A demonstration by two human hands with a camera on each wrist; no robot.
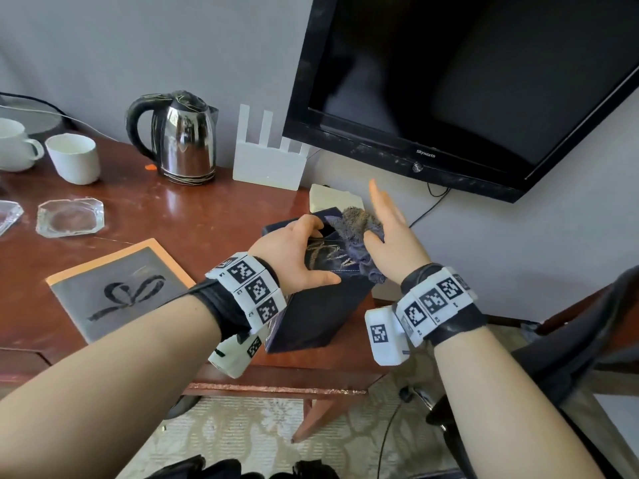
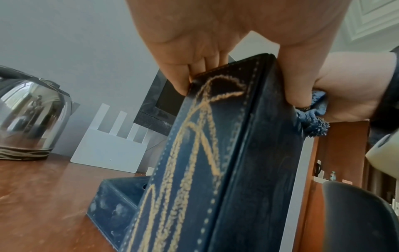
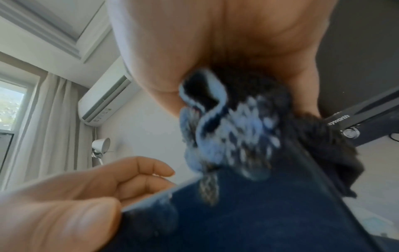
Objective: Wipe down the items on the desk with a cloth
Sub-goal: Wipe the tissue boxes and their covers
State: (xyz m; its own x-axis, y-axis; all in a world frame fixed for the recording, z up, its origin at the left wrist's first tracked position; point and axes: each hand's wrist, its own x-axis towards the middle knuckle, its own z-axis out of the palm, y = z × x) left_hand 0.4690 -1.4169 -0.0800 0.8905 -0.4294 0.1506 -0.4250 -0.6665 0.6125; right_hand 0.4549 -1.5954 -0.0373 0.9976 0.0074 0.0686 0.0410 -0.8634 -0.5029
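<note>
A dark blue box (image 1: 321, 299) with gold lettering is held tilted above the near right corner of the wooden desk (image 1: 193, 216). Its top edge is gripped by the left hand (image 1: 301, 252), fingers curled over the far side, thumb on the near face. A blue-grey cloth (image 1: 356, 233) is pressed against its right side by the right hand (image 1: 390, 233), fingers straight and together. Farther left, a kettle (image 1: 179, 140), a white router (image 1: 268, 157) and a glass ashtray (image 1: 71, 216) are seen

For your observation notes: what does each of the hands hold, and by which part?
Left hand grips the dark blue box at its upper end. Right hand presses the cloth against the box with straight fingers.
</note>
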